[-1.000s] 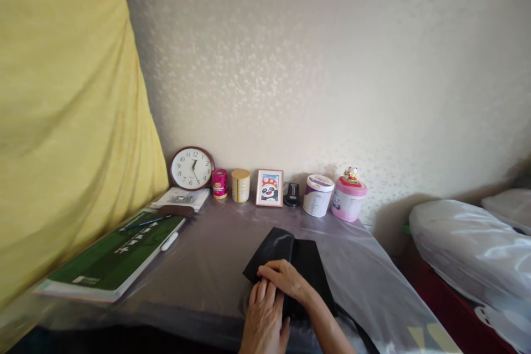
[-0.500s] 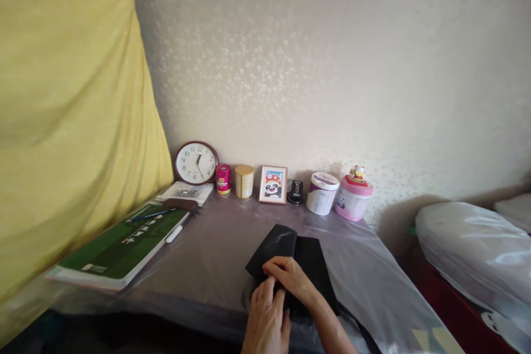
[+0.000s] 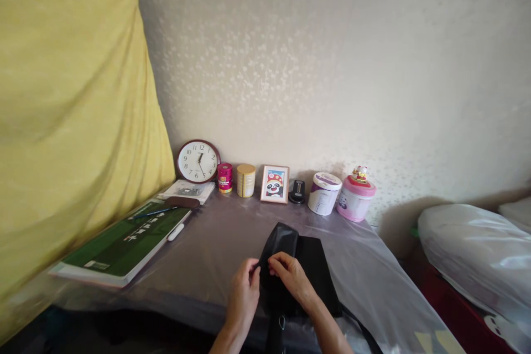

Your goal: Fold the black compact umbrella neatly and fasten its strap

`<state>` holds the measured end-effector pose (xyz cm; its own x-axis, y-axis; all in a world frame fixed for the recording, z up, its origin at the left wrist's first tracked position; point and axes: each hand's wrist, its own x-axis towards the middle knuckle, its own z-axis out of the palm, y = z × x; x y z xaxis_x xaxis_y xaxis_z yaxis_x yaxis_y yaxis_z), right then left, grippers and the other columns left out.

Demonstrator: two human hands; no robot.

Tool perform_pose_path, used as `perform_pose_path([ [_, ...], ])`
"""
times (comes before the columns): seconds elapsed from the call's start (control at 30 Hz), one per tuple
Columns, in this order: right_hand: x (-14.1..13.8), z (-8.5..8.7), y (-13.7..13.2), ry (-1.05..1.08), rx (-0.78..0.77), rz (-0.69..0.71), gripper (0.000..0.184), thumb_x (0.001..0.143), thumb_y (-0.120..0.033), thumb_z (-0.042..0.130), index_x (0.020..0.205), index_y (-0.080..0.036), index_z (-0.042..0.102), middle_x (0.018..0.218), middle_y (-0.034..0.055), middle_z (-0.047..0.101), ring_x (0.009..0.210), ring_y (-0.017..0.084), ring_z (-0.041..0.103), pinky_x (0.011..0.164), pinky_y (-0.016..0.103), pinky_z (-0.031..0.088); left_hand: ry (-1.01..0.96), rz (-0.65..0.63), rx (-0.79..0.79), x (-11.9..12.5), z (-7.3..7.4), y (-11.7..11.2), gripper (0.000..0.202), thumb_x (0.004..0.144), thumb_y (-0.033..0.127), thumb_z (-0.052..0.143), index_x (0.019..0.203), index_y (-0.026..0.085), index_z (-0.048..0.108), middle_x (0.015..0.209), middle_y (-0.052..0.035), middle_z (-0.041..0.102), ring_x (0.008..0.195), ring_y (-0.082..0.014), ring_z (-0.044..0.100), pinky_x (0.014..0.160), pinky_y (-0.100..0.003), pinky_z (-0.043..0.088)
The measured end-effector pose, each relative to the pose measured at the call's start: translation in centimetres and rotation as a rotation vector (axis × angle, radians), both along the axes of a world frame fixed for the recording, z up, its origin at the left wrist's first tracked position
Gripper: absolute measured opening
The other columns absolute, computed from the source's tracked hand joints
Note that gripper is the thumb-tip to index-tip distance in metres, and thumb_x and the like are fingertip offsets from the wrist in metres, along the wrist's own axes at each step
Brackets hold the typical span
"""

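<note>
A black bag with a raised, folded flap lies at the table's near side, its strap trailing off to the lower right. Left of the bag, my left hand is closed in a pinch on the edge of the flap. My right hand reaches over the bag from the right, thumb and fingers pressed together in front of the flap; what they hold is hidden. Below the hands a small metal ring shows on a black strip hanging over the table edge.
A green book with a blue pen on it lies at left beside a white marker. Along the wall stand a clock, a picture frame and several tins and tubs. A yellow curtain hangs on the left.
My hands, together over the bag before, have come apart. The left hand has moved left and up to the flap's edge. The flap looks narrower, and the metal ring has come into view.
</note>
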<state>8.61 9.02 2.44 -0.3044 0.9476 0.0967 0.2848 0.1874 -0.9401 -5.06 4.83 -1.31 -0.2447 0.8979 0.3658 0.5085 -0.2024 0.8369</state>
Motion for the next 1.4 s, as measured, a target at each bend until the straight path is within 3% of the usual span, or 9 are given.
perform_pose_path([
  [0.23, 0.0, 0.3, -0.2, -0.04, 0.005, -0.045, 0.04, 0.08, -0.054, 0.046, 0.07, -0.017, 0.057, 0.062, 0.0001, 0.061, 0.064, 0.016, 0.06, 0.061, 0.025, 0.044, 0.105, -0.022, 0.09, 1.1, 0.9, -1.0, 0.018, 0.084, 0.029, 0.035, 0.079, 0.024, 0.051, 0.079, -0.0007, 0.057, 0.075, -0.0147, 0.057, 0.073, -0.028, 0.044],
  [0.5, -0.3, -0.1, 0.0, -0.042, 0.001, -0.043, 0.041, 0.08, -0.056, 0.046, 0.074, -0.017, 0.059, 0.067, 0.001, 0.063, 0.066, 0.016, 0.062, 0.061, 0.025, 0.044, 0.144, 0.05, 0.082, 0.1, -0.1, 0.6, 0.017, 0.087, 0.03, 0.032, 0.079, 0.023, 0.045, 0.073, 0.001, 0.056, 0.068, -0.0138, 0.057, 0.066, -0.027, 0.046],
  [0.73, -0.7, -0.4, 0.2, -0.076, 0.039, -0.018, 0.039, 0.081, -0.052, 0.045, 0.074, -0.018, 0.062, 0.07, 0.0021, 0.064, 0.066, 0.016, 0.062, 0.062, 0.025, 0.045, 0.239, 0.121, 0.072, -1.0, -0.6, 0.7, 0.031, 0.082, 0.019, 0.031, 0.108, 0.017, 0.048, 0.1, -0.0092, 0.056, 0.095, -0.0204, 0.057, 0.084, -0.04, 0.046],
  [0.83, -0.7, -0.6, 0.6, 0.043, -0.033, -0.012, 0.04, 0.082, -0.052, 0.044, 0.075, -0.017, 0.061, 0.071, 0.0024, 0.063, 0.066, 0.016, 0.061, 0.061, 0.025, 0.047, 0.283, 0.03, 0.124, 1.0, -0.2, -0.8, 0.034, 0.086, 0.024, 0.031, 0.116, 0.019, 0.046, 0.114, -0.0095, 0.053, 0.109, -0.0194, 0.051, 0.093, -0.039, 0.042],
  [0.9, -0.6, -0.6, 0.7, 0.086, -0.041, -0.037, 0.038, 0.083, -0.05, 0.043, 0.076, -0.017, 0.061, 0.07, 0.0017, 0.062, 0.067, 0.016, 0.06, 0.061, 0.025, 0.047, 0.358, -0.086, 0.148, 2.7, -0.4, -1.8, 0.043, 0.086, 0.025, 0.032, 0.128, 0.015, 0.035, 0.126, -0.0126, 0.047, 0.119, -0.0198, 0.044, 0.098, -0.039, 0.04],
  [1.0, -0.3, -0.2, 0.4, 0.012, 0.056, -0.095, 0.032, 0.084, -0.043, 0.044, 0.075, -0.018, 0.061, 0.069, 0.001, 0.061, 0.068, 0.015, 0.058, 0.061, 0.024, 0.045, 0.485, -0.128, 0.043, 4.8, -1.8, -2.4, 0.061, 0.081, 0.024, 0.039, 0.137, 0.009, 0.02, 0.142, -0.017, 0.028, 0.131, -0.0248, 0.027, 0.102, -0.039, 0.036],
  [1.1, 0.2, 0.5, -0.4, -0.151, 0.233, -0.076, 0.029, 0.087, -0.037, 0.042, 0.075, -0.019, 0.061, 0.072, 0.0015, 0.062, 0.068, 0.015, 0.057, 0.064, 0.025, 0.045, 0.563, -0.17, -0.049, 5.7, -3.8, -2.1, 0.066, 0.078, 0.02, 0.038, 0.138, 0.005, 0.014, 0.145, -0.0194, 0.019, 0.133, -0.0257, 0.022, 0.103, -0.038, 0.035],
  [1.27, 1.8, 0.4, -0.2, -0.317, 0.551, 0.023, 0.026, 0.09, -0.029, 0.041, 0.084, -0.02, 0.065, 0.088, 0.0045, 0.067, 0.088, 0.017, 0.057, 0.084, 0.031, 0.043, 0.653, -0.148, -0.118, 6.1, -5.9, -1.4, 0.068, 0.076, 0.018, 0.041, 0.138, 0.007, 0.016, 0.145, -0.0175, 0.02, 0.131, -0.0271, 0.026, 0.103, -0.038, 0.035],
  [1.4, 2.7, -0.9, 1.9, -0.394, 0.648, 0.146, 0.027, 0.09, -0.027, 0.041, 0.088, -0.022, 0.068, 0.099, 0.0049, 0.068, 0.107, 0.019, 0.053, 0.097, 0.038, 0.037, 0.682, -0.081, -0.195, 7.0, -5.6, -1.4, 0.064, 0.077, 0.019, 0.045, 0.137, 0.011, 0.023, 0.142, -0.0163, 0.028, 0.129, -0.0269, 0.032, 0.101, -0.036, 0.037],
])
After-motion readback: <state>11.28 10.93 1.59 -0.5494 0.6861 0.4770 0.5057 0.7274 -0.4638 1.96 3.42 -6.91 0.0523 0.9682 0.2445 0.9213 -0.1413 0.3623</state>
